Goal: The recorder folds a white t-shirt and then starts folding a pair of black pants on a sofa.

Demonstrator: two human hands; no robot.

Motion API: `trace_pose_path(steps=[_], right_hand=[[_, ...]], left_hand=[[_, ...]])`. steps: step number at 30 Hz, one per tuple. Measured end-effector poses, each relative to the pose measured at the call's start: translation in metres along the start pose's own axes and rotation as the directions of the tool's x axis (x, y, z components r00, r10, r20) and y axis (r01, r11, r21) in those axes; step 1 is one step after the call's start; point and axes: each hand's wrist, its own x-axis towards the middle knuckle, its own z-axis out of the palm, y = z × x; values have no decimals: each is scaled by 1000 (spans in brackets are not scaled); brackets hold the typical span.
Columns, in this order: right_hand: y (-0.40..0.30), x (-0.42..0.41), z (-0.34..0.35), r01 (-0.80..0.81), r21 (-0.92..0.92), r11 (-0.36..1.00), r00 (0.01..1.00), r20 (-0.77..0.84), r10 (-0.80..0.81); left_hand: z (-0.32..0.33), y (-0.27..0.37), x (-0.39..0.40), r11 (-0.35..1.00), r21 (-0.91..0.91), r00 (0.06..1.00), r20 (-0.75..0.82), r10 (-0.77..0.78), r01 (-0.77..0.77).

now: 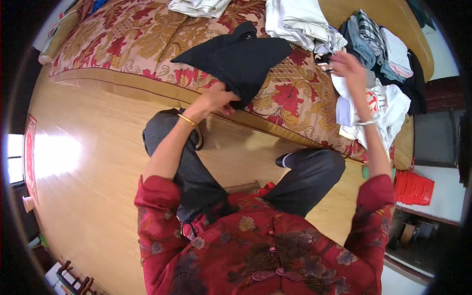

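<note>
A black collared shirt [239, 59] lies spread on a sofa seat with a red and gold floral cover [291, 97]. My left hand [217, 99] is at the shirt's near lower edge, fingers touching or pinching the cloth; the exact grip is partly hidden. My right hand [348, 68] is raised at the right, slightly blurred, over the seat near a small black and beige item [323, 62]. Whether it holds anything is unclear. Below that hand lies a loose heap of white garments [392, 107] with red print, beside a pale lavender cloth [343, 111].
Folded white clothes [300, 18] are stacked at the back, with another white pile [199, 7] to their left. Folded jeans [359, 46] and other clothes stand at the right by the sofa's arm. A red plastic basket [413, 188] is at the right, beyond my forearm.
</note>
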Motion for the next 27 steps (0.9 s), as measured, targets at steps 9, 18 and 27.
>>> trace_pose_path(steps=[9,18,27], right_hand=[[-95,-15,252,412,-572,710,910,220,-351],[-65,-44,192,54,64,996,983,-177,-42],[35,-200,166,-210,914,347,757,-73,649]], left_hand=[[-8,-21,34,817,-433,895,-393,210,-381],[-19,-16,24,809,-489,924,-346,165,-328],[-14,4,19,855,-495,946,-322,-15,-155]])
